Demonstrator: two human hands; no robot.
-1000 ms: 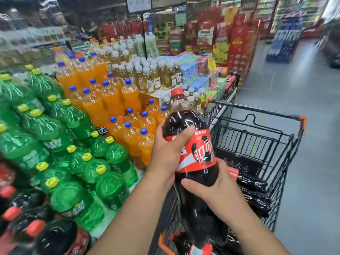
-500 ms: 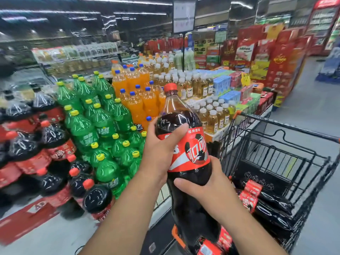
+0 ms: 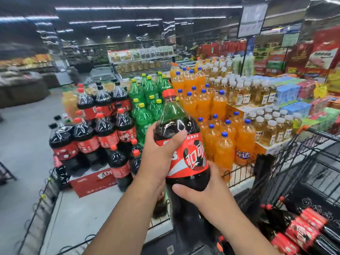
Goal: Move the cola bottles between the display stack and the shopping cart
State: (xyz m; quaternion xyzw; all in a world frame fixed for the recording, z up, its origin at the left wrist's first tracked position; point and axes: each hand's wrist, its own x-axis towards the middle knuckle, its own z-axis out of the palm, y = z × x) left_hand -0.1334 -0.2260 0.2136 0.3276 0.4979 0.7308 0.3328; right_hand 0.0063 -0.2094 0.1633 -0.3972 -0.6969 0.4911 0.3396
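Swung leftward from the shopping cart, the big cola bottle now hangs upright between cart and display stack, left grip wrapped round its shoulder and label, right grip clasping its dark belly lower down. Heavy, slick plastic may slip from that hold; farther on, a careless set-down could topple the stack's standing colas or clip the orange soda bottles alongside.

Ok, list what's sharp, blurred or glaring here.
Head view: the held cola bottle, left hand and right hand are fairly sharp; ceiling lights smear into streaks; cola bottles in the cart blur at lower right; white glare lines streak the stacked cola bottles; the wide lens bends the frame edges.
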